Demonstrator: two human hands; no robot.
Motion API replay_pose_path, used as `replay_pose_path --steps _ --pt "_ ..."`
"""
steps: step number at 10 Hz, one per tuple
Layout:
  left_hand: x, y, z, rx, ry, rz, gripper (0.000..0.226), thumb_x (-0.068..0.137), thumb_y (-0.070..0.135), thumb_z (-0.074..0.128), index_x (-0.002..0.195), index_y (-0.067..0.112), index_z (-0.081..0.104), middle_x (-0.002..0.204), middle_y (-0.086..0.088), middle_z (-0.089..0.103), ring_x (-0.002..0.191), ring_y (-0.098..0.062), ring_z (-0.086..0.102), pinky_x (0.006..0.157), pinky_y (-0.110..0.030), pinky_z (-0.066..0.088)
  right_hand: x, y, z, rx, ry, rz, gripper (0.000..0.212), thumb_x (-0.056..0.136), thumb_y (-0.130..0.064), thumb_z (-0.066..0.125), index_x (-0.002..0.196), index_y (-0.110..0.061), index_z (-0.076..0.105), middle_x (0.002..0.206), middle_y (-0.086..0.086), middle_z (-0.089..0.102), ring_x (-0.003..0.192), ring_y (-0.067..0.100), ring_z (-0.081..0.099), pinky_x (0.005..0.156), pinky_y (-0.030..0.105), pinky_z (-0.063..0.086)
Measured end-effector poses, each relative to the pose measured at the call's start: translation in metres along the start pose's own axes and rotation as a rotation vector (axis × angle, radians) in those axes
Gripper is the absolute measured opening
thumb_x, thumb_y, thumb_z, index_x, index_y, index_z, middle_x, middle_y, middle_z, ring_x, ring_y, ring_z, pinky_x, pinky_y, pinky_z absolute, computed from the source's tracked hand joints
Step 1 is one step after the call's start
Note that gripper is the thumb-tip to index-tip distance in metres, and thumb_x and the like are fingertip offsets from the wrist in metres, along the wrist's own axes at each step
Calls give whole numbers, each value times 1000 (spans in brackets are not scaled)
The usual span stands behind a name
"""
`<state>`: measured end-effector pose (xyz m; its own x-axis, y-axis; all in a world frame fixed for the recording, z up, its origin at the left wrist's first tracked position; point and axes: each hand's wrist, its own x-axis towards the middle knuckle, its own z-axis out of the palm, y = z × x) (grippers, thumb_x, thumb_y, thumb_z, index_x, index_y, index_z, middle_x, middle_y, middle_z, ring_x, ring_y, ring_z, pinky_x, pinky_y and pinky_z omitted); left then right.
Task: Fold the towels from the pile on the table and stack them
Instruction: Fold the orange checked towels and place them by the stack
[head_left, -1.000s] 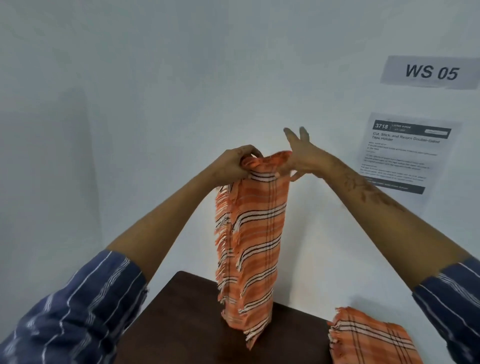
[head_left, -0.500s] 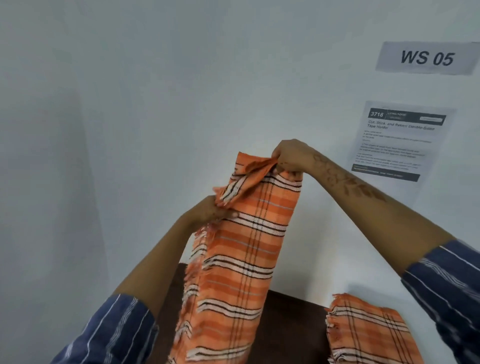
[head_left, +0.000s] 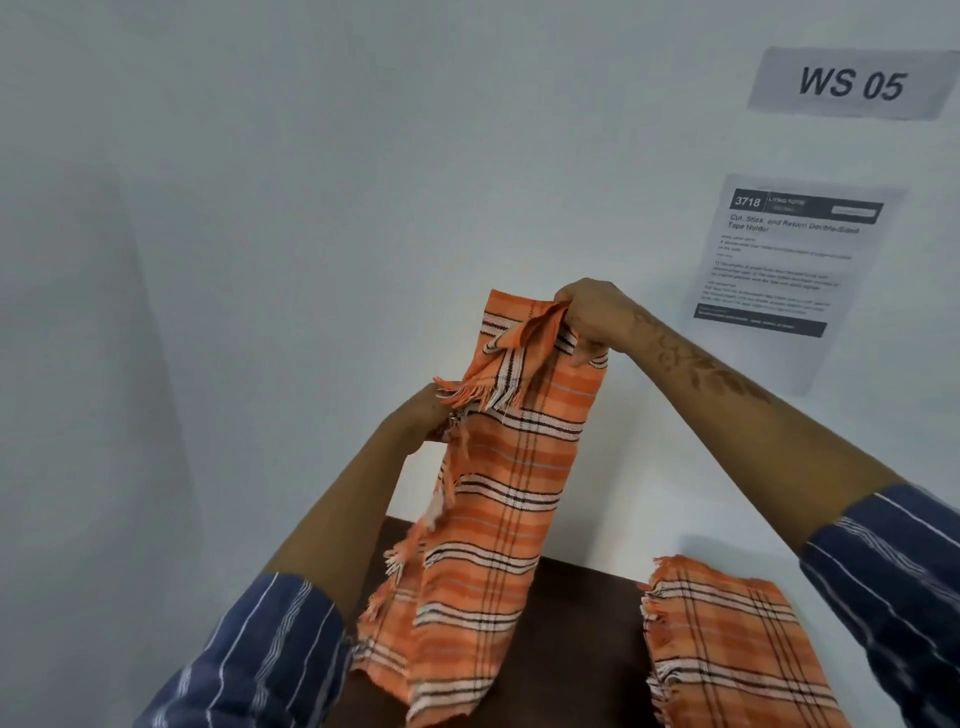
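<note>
Orange towel (head_left: 498, 519) held up over the desk (head_left: 587, 623).
My right hand (head_left: 592, 322) pinches its top edge; my left hand (head_left: 421, 415) grips its fringed side.

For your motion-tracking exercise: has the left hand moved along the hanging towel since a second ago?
Yes. The left hand has dropped down the hanging towel, now well below the right hand and nearer the table.

The hanging woven cotton towel (head_left: 498, 519) was orange plaid, crossed by white bands and thin black lines, its fringe orange and white. The folded woven towel (head_left: 727, 644) showed the same check. The flat wooden table (head_left: 576, 639) was dark brown. The rolled shirt sleeves (head_left: 260, 660) were navy with white stripes.
</note>
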<state>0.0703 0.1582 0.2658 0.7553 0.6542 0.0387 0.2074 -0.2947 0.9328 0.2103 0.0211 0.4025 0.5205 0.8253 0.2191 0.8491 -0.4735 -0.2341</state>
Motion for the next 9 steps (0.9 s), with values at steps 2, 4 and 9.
replay_pose_path --steps 2,4,9 --pt "9 -11 0 -155 -115 62 30 98 36 46 107 12 61 95 -8 67 81 -19 66 71 -28 58 17 -2 2 258 -16 -25 23 94 -4 42 78 -18 50 75 2 49 69 15 50 76 29 47" --pt "14 -76 24 -40 -18 12 82 50 51 84 122 22 55 122 -1 61 109 -20 60 98 -39 48 18 -32 14 120 293 34 27 88 -25 43 66 -11 50 70 7 56 60 19 58 64 28 48" --pt "22 -152 45 139 154 -230 34 87 15 57 120 6 59 116 -15 64 105 -32 62 82 -32 48 26 13 27 478 327 290 69 69 -77 52 65 -9 60 71 8 68 64 29 67 74 41 57"
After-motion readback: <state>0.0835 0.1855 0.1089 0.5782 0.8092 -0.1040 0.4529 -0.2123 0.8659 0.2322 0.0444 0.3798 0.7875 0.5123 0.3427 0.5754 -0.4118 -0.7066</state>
